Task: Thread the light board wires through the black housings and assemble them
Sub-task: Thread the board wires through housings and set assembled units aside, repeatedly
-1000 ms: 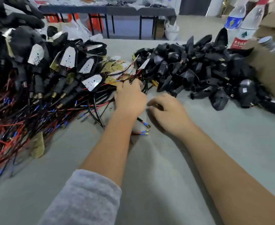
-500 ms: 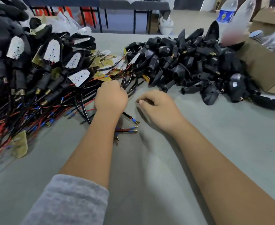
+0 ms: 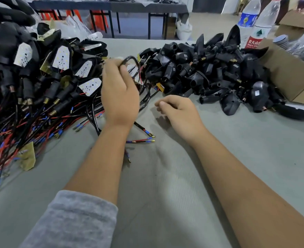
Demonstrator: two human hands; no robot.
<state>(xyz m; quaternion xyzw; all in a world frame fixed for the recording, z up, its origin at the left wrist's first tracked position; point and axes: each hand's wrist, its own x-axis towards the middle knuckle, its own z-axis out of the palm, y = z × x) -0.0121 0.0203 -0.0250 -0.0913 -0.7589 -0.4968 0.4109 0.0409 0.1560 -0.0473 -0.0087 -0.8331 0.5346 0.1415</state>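
Pick-up step: black wire loop (image 3: 129, 59) is gripped by left hand (image 3: 119, 93) beside housing pile (image 3: 210, 68); right hand (image 3: 179, 111) loosely curled, empty. Next, a housing is needed.

The left hand (image 3: 119, 92), flat on the grey table (image 3: 165, 194) among the wires a second ago, is now raised off it toward twelve o'clock. A black sheathed wire loop (image 3: 129, 59), formerly lying in the heap, is gripped in its curled fingers. The right hand (image 3: 179, 113) is lifted slightly, fingers loosely curled.
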